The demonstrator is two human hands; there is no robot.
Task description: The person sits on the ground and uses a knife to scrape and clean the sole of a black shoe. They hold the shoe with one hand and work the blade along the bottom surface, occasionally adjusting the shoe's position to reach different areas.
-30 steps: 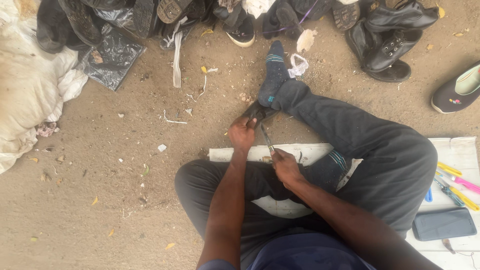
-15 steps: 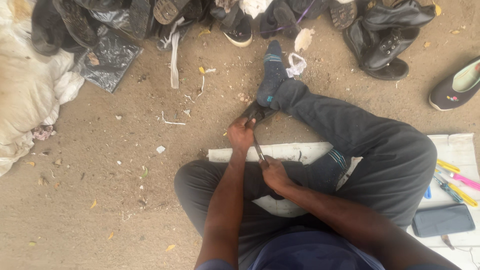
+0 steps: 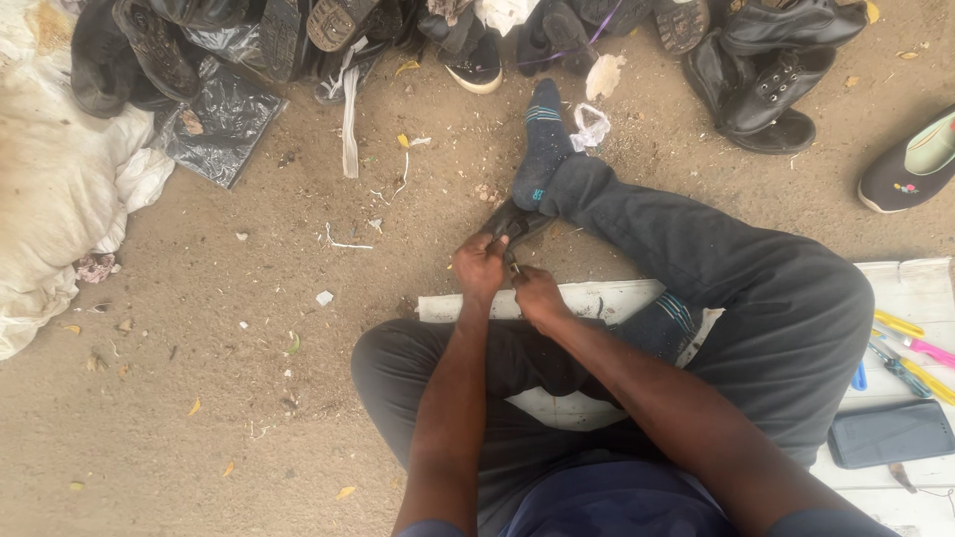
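I sit on sandy ground with my right leg stretched out. My left hand [image 3: 480, 267] grips a dark, flat shoe piece [image 3: 512, 221] that rests beside my socked foot [image 3: 542, 149]. Pressed up against that hand, my right hand [image 3: 537, 295] is closed around a thin tool [image 3: 514, 266], of which only a short bit shows between the two hands. The tool's tip meets the near edge of the shoe piece. Both forearms reach forward over my folded left leg.
A heap of worn black shoes [image 3: 756, 70] and a black plastic bag [image 3: 224, 119] line the far side. A white sack [image 3: 60, 199] lies left. On the white board [image 3: 597, 298] at my right are a dark phone [image 3: 890, 433] and yellow- and pink-handled tools [image 3: 910, 348].
My right hand has moved up from near my knee to meet the left hand at the shoe piece. The long thin tool, plainly visible before, is now mostly hidden between the hands.
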